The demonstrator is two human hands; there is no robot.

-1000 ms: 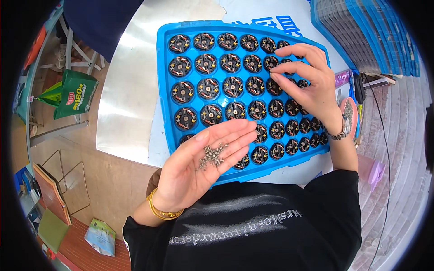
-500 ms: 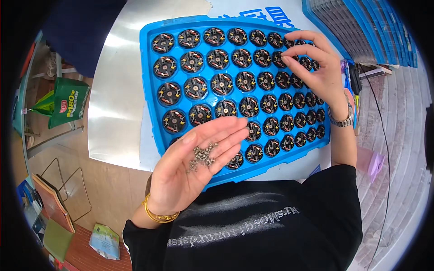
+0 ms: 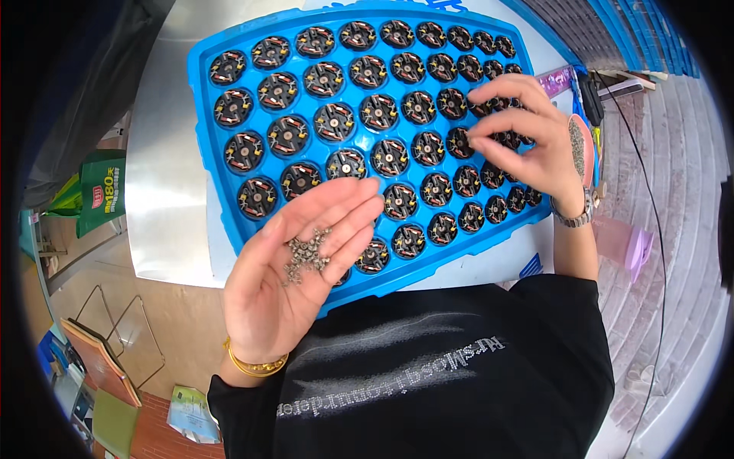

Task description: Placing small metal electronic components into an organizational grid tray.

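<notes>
My left hand lies palm up in front of the tray, fingers stretched and slightly cupped, bearing a loose heap of small metal screws. Over the right half of the tray, my right hand has its thumb and a bent finger nearly together in a pinch; whatever they hold is too small to make out. The blue tray carries rows of round black parts with red, yellow and copper-coloured bits, each in its own round recess. My hands hide some of these parts.
A pink dish of tiny metal pieces stands beside my right wrist. More blue trays are stacked at the far right. A lidded translucent container sits at the right, near a black cable. Left of the table hangs a green bag.
The tray appears shifted left and up in the picture. My right hand has moved nearer over the tray, to a lower row. My left hand still bears the screws.
</notes>
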